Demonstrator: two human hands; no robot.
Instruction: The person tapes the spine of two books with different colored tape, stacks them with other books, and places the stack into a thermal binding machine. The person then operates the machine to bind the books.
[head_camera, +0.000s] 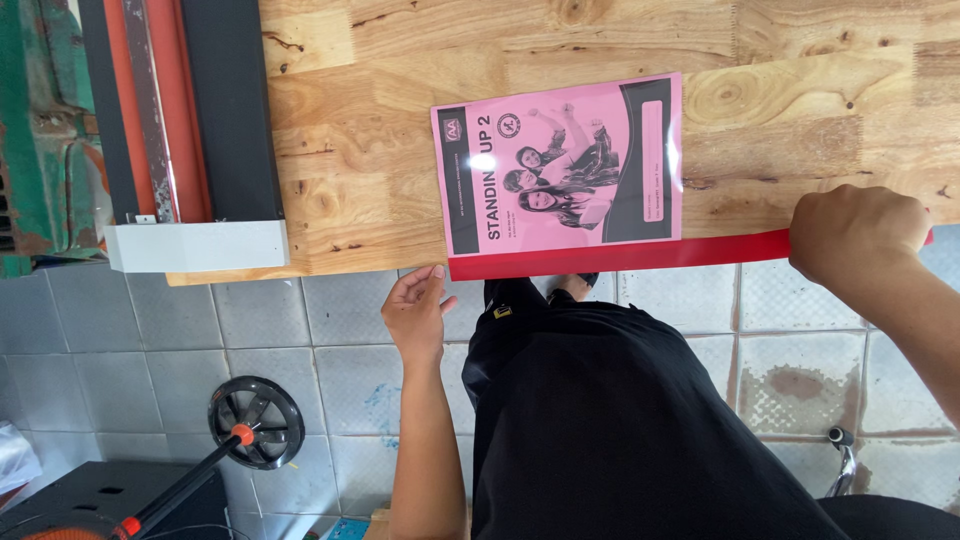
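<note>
A pink booklet (565, 165) with a glossy cover lies on the wooden tabletop (400, 120), its near edge at the table's front. A long red strip (620, 257) runs along that near edge and stretches to the right. My left hand (417, 308) is at the strip's left end, fingertips touching the booklet's corner from below the table edge. My right hand (858, 232) is closed in a fist around the strip's right end, at the table's front edge.
A black and red roller machine (185, 110) with a white end block (195, 245) stands at the table's left. Below are grey floor tiles (330, 360), a black hand wheel with an orange-tipped handle (255, 425), and my black clothing (620, 420).
</note>
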